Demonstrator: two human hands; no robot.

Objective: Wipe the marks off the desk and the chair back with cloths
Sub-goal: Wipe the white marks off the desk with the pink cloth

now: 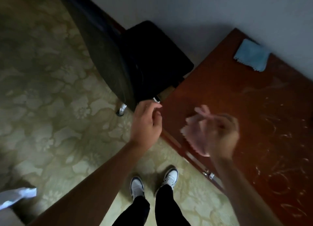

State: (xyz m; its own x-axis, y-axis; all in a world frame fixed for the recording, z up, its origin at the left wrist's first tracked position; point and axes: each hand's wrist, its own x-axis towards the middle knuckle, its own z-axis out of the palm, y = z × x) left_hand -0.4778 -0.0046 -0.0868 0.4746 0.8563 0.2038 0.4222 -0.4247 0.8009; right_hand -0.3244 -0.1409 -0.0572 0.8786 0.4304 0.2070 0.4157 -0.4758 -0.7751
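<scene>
A reddish-brown wooden desk point(225, 90) fills the right side, its top covered with pale scribbled marks point(277, 159). A blue cloth point(250, 55) lies folded at the desk's far edge by the wall. My right hand point(223, 134), blurred by motion, grips a pink cloth point(196, 132) above the desk's near corner. My left hand point(146, 122) hovers beside the desk edge, fingers loosely curled, holding nothing. A black chair point(135, 63) stands just beyond my left hand, its back point(105, 53) turned toward the floor side.
Patterned greenish carpet point(50, 98) covers the floor on the left. A pale wall point(203, 9) runs behind the desk and chair. A chair caster point(122, 109) shows below the seat. My feet in white shoes point(152, 181) stand near the desk front. Something white point(15, 196) lies at lower left.
</scene>
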